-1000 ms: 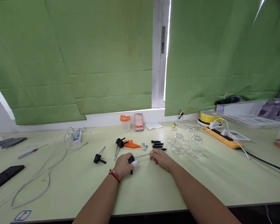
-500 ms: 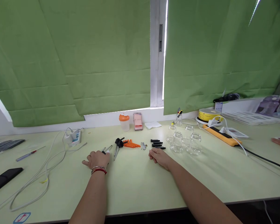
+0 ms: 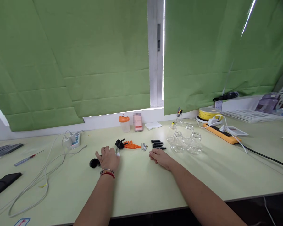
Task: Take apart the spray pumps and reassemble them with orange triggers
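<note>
My left hand lies palm down over the table with its fingers spread. A black round-headed part pokes out on its left side. Just beyond its fingertips is another black part with a metal rod, partly covered by the hand. My right hand rests on the table with its fingers curled in, and nothing shows in them. Close beyond it lie several black slim pieces. Small metal pins and a fan of orange strips lie between the two hands, farther back.
Several clear glass jars stand to the right. Behind are an orange-lidded cup and a pink box. An orange power strip with cables is at the right. White cables and a black phone-like slab lie left.
My left hand has moved to the right, uncovering the black round-headed part on its left. My right hand stays at the same spot by the black pieces. The view has shifted slightly.
</note>
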A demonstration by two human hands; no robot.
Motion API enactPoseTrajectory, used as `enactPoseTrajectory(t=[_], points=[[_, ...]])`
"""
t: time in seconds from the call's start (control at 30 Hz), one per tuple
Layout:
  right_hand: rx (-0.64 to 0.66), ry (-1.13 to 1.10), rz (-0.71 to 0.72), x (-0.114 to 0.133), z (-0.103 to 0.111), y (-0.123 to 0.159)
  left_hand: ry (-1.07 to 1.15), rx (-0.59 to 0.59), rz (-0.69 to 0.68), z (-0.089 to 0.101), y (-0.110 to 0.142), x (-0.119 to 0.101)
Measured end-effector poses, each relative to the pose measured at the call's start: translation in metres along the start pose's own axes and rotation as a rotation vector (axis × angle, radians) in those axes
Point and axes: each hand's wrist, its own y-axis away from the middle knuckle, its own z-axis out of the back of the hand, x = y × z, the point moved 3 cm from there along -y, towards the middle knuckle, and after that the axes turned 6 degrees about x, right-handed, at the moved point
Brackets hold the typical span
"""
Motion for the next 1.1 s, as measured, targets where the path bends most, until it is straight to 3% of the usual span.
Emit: enactPoseTrajectory(t=[0.2, 0.57, 0.77, 0.87, 0.97, 1.1], points=[[0.004, -0.012, -0.003, 0.001, 0.000, 0.000, -0.002, 0.151, -0.084, -0.014, 0.005, -0.016], [0.009, 0.011, 0.017, -0.001, 0.000, -0.001, -0.011, 0.147, -0.292, -0.008, 0.029, -0.046], [0.009, 0.057, 0.013, -0.005, 0.001, -0.003, 0.040, 0.025, -0.359, 0.001, 0.026, -0.053], [-0.086, 0.151, -0.016, -0.006, 0.003, -0.005, 0.056, 0.103, -0.425, -0.008, 0.013, -0.045], [-0.249, 0.429, -0.028, -0.002, 0.003, -0.010, 0.050, 0.204, -0.453, -0.014, 0.006, -0.038], [-0.364, 0.689, -0.030, 0.005, -0.004, -0.018, 0.049, 0.199, -0.440, -0.007, 0.013, -0.040]])
